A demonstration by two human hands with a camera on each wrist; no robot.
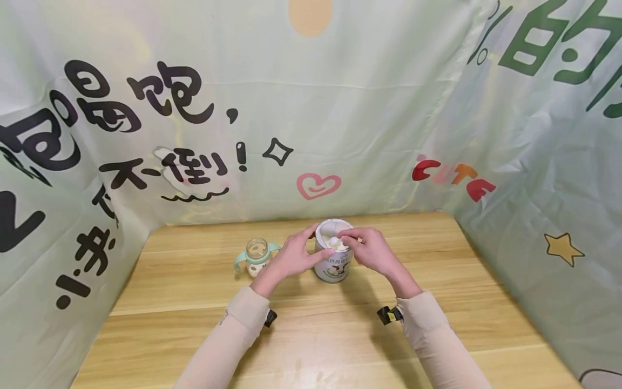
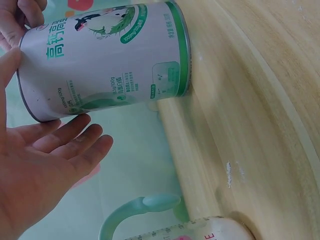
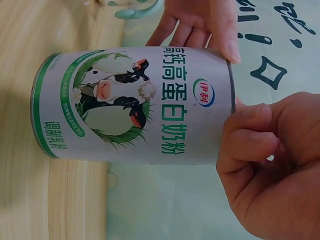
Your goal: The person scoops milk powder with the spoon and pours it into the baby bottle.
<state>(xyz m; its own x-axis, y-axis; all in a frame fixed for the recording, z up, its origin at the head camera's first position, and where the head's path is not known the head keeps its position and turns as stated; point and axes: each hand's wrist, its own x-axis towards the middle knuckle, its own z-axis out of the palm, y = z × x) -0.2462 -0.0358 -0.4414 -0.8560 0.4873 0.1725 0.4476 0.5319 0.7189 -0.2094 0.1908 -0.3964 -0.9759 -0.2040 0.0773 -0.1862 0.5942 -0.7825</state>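
A white and green milk powder tin (image 1: 332,268) with a cow picture stands upright on the table, its top uncovered and pale powder showing inside. My left hand (image 1: 295,254) holds it near the rim from the left, thumb at the front and the other fingers around the far side. In the left wrist view those fingers (image 2: 75,140) lie fairly straight against the tin's wall. At the tin's mouth my right hand (image 1: 371,249) pinches a small white scoop (image 1: 334,241) between thumb and curled fingers. Most of the scoop's handle is hidden by that hand (image 3: 275,165).
Left of the tin stands a baby bottle (image 1: 257,257) with mint green handles and an uncapped top. White specks (image 2: 229,174) lie on the wooden table (image 1: 194,302). Printed cloth (image 1: 369,135) hangs behind the table and along both sides.
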